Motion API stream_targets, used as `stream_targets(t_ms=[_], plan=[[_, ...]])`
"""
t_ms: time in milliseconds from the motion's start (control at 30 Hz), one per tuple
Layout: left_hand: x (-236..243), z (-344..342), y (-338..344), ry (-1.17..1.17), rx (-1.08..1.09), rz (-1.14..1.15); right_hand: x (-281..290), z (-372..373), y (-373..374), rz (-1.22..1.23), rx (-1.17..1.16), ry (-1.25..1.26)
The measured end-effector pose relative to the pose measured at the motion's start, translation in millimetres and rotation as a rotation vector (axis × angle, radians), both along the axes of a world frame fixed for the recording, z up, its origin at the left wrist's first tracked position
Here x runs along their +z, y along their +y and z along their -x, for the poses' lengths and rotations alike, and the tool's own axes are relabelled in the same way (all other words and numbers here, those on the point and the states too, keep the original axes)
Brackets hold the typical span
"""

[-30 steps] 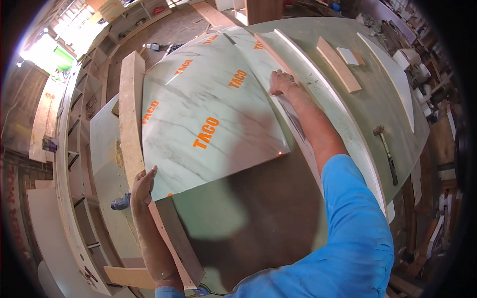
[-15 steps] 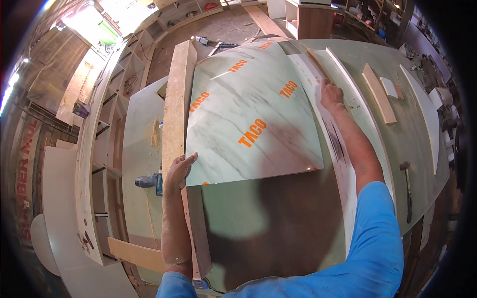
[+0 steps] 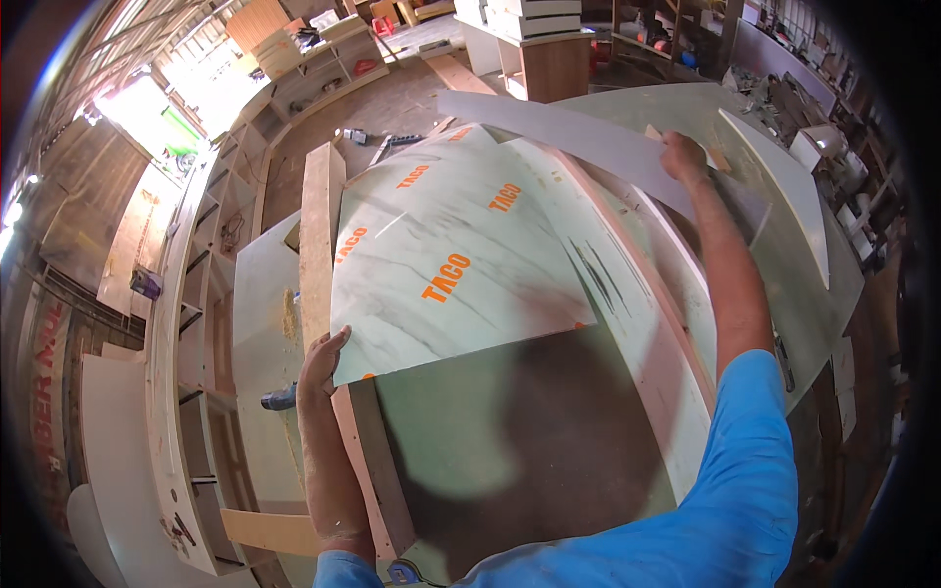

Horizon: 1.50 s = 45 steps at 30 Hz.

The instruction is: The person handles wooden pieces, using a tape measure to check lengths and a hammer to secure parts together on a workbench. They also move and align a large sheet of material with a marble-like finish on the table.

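Note:
A marble-patterned laminate sheet [image 3: 461, 235] with orange lettering lies across a wooden frame. My left hand [image 3: 323, 361] is closed on its near left corner, thumb on top; the fingers under it are partly hidden. To the far right my right hand [image 3: 683, 159] grips the edge of a long, thin grey-white strip [image 3: 578, 132], which is raised and slanted across the frame. Beneath the strip, a white board with dark streaks [image 3: 627, 304] runs along the frame's right side. A wooden beam [image 3: 319, 216] stands along the left of the sheet.
Left of the beam lies a blue power drill [image 3: 279, 397] near sawdust. A long white shelf carcass [image 3: 172, 392] stands further left. At the right are a pointed white offcut [image 3: 784, 186] and a partly hidden hammer [image 3: 783, 363]. A cabinet [image 3: 539, 64] stands at the back.
My right hand has lifted the strip off the right side and swung it rightward, uncovering the streaked board. My left hand stays on the sheet's corner. The whole view has shifted a little.

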<state>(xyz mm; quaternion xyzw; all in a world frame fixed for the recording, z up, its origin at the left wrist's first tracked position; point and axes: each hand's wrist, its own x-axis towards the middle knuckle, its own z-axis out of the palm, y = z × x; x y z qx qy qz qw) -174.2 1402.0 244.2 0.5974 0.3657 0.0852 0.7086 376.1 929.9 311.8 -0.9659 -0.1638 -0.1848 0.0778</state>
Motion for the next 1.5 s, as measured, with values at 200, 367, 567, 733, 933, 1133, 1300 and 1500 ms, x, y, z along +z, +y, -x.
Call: stream_targets(t_ms=[200,367,567,733,933,1133,1300,1500], plan=[[36.2,0.3,-21.1,-0.035,-0.062,0.01,-0.5,2.6,-202.2,-0.33,0.081,0.131],[56.5,14.8,-33.6,-0.084,0.018,0.077,-55.0,66.2,-352.5,-0.462,0.038,0.194],[54.5,42.3,-29.1,-0.043,-0.026,0.046,-111.5,192.8,-453.1,-0.699,-0.152,0.399],[22.6,55.4,-51.9,0.056,0.016,-0.04,-115.2,258.0,-471.4,-0.74,-0.206,0.411],[-1.3,54.1,-105.8,0.586,-0.113,-0.504,-76.8,277.5,-470.2,-0.662,-0.213,0.383],[-45.0,98.4,-94.0,0.513,0.078,-0.605,-56.4,281.0,-443.9,-0.732,-0.167,0.446],[-54.3,128.4,-144.6,0.631,0.08,-0.664,-29.1,295.7,-441.9,-0.95,-0.076,0.497],[-54.2,166.3,-222.4,0.742,-0.069,-0.649,11.8,288.2,-394.1,-1.252,-0.095,0.528]])
